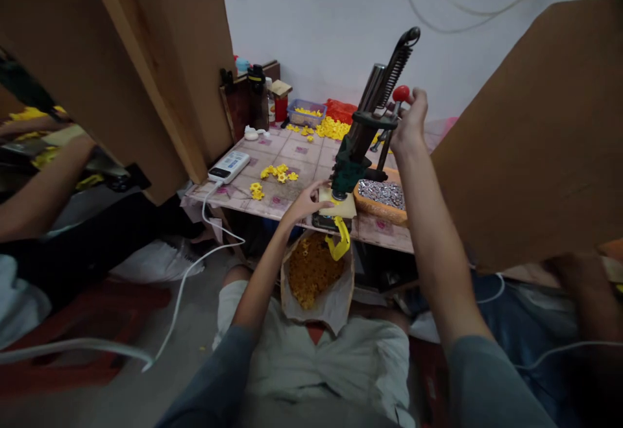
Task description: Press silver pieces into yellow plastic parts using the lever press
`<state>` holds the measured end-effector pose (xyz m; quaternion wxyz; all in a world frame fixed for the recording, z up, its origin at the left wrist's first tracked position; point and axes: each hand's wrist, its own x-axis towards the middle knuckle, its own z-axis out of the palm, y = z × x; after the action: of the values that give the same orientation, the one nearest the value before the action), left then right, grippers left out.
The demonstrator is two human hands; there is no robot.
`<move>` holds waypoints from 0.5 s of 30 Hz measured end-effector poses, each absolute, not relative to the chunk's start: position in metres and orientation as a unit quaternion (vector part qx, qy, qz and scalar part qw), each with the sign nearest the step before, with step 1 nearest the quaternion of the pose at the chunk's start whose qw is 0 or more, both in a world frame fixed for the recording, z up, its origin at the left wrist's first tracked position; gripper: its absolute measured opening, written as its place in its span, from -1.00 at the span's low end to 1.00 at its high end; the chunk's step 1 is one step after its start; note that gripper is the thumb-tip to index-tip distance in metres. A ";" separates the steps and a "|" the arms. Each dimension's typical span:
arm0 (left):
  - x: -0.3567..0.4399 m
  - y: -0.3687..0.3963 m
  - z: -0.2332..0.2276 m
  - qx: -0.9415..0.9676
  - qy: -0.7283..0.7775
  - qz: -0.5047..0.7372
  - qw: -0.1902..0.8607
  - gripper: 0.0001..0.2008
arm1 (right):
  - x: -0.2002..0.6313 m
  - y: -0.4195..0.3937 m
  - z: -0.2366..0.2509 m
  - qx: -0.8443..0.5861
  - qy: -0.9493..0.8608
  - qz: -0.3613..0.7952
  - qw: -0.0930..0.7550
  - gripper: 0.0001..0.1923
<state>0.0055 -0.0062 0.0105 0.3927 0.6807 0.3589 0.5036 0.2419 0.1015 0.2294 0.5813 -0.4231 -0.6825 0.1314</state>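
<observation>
A green hand press (348,165) with a coiled spring stands at the table's front edge. My right hand (411,123) is closed round its lever, just beside the red knob (401,93). Low at the press base, my left hand (309,202) reaches in with thumb and forefinger apart, over a pale plate (346,207). The thumb tip lies close to a bit of yellow under the ram; whether it touches is too small to tell. A yellow curved strip (342,240) hangs off the base, above an open sack (317,272) of small yellow pieces.
An orange tray (382,209) of shiny metal bits sits right of the press. Yellow star-shaped pieces (280,172) lie on the table, with a blue bin (306,113) behind. A white power bank (228,166) trails a cable. Cardboard panels (535,136) flank both sides; people sit beyond them.
</observation>
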 end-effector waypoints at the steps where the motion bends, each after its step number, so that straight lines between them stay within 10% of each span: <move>1: 0.004 -0.007 0.012 0.670 0.383 0.522 0.363 -0.35 | 0.239 0.113 0.236 -0.411 -0.681 0.151 0.587 -0.06; 8: 0.009 -0.008 0.020 0.537 0.709 0.446 0.094 -0.41 | 0.215 0.010 0.185 -0.309 -0.506 0.120 0.796 -0.12; 15: 0.022 -0.013 0.024 0.615 0.733 0.286 0.051 -0.42 | 0.244 -0.016 0.159 -0.350 -0.644 0.074 0.677 -0.20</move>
<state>0.0218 -0.0126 0.0243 0.0513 0.6152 0.7329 0.2859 0.2439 -0.0163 0.1585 0.6766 -0.3497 -0.6437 0.0740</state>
